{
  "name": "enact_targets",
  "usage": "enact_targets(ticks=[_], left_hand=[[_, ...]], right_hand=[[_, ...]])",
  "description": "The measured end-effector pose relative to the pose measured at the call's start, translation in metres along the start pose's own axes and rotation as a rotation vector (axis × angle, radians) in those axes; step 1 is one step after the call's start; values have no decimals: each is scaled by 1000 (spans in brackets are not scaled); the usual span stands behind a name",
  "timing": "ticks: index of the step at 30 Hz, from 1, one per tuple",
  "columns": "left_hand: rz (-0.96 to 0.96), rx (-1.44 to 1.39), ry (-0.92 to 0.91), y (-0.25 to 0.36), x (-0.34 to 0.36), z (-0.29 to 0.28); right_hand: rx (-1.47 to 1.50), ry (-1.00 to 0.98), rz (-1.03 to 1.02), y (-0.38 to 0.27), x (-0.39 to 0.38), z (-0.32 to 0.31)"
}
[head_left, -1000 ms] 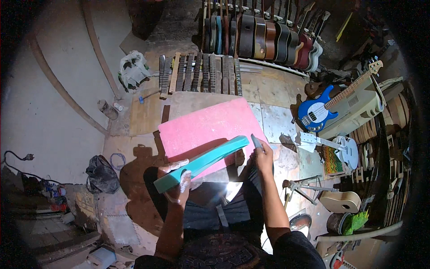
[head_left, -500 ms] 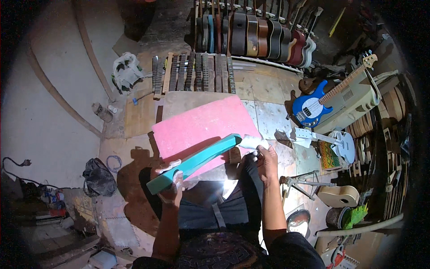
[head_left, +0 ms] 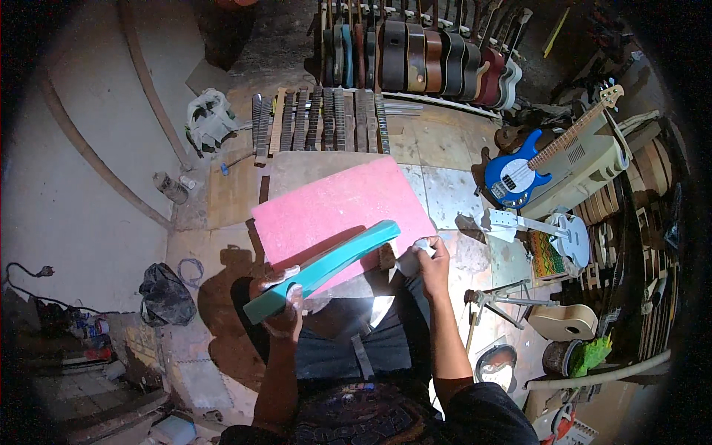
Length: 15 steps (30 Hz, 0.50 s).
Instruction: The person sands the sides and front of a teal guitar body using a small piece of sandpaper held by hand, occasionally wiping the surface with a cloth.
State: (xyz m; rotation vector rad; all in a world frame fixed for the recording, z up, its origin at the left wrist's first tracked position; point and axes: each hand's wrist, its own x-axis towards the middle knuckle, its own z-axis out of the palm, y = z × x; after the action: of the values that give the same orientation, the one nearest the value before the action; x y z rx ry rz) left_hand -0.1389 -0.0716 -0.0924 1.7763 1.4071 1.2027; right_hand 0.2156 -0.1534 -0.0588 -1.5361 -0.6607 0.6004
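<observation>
My left hand (head_left: 285, 304) grips a long teal bar (head_left: 326, 263) near its lower left end, fingertips whitened with powder; the bar slants up to the right over a pink rectangular board (head_left: 326, 208). My right hand (head_left: 436, 259) pinches a small crumpled grey sheet (head_left: 408, 260), perhaps paper, just right of and below the bar's far end. The pink board lies in front of me, partly shadowed by the bar.
Guitar necks (head_left: 319, 119) lie in a row beyond the board, below racked guitars (head_left: 452, 67). A blue bass (head_left: 512, 174), white guitar (head_left: 569, 241), natural guitar body (head_left: 560, 322) and metal stand (head_left: 498, 300) are right. A black bag (head_left: 163, 293) lies left by the wall.
The sheet in my right hand changed from a narrow grey piece to an opened pale one, and is now crumpled and lower. The teal bar shifted slightly left in view.
</observation>
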Motion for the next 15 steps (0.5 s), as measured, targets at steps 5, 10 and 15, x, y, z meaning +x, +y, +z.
enact_targets(ticks=[5,10,15], left_hand=[[-20,-186,47,7,-2,2],[104,-272,61,18,3,5],[101,-303,49,60,14,-3]], right_hand=[[-250,-19,-50,-38,-6,21],[-472,-79,-509,-43,-1,27],[-512,-72,-565,-39,1,36]])
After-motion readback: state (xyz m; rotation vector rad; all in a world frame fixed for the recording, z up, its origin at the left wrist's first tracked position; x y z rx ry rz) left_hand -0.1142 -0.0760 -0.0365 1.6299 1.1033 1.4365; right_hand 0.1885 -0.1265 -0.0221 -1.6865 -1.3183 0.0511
